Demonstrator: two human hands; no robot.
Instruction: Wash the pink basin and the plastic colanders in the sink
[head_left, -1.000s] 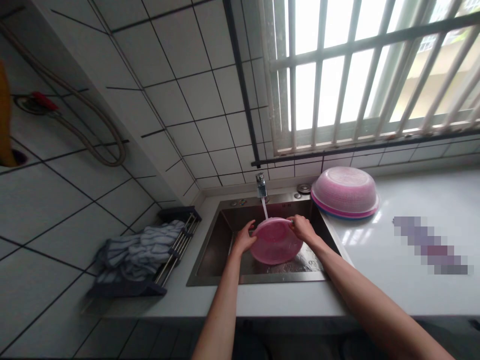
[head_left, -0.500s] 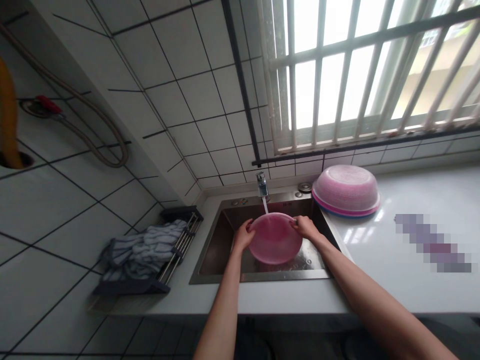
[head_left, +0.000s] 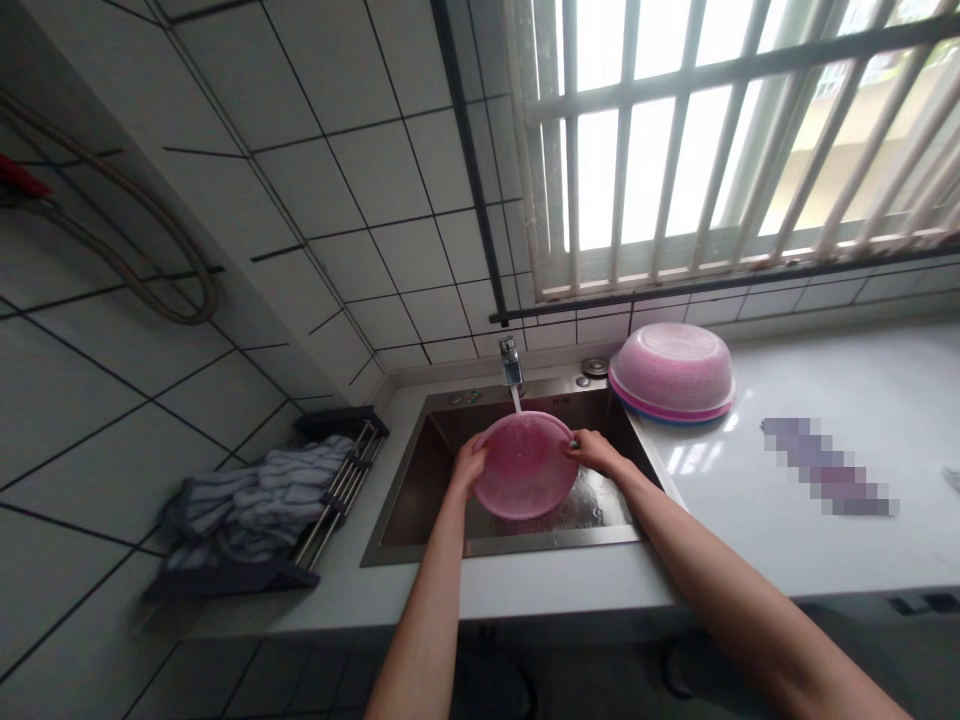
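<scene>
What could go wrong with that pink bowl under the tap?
The water falling from the tap might splash off the pink bowl and over the sink edge onto the counter. The bowl could also slip, since the left hand and right hand hold it only by its sides.
</scene>
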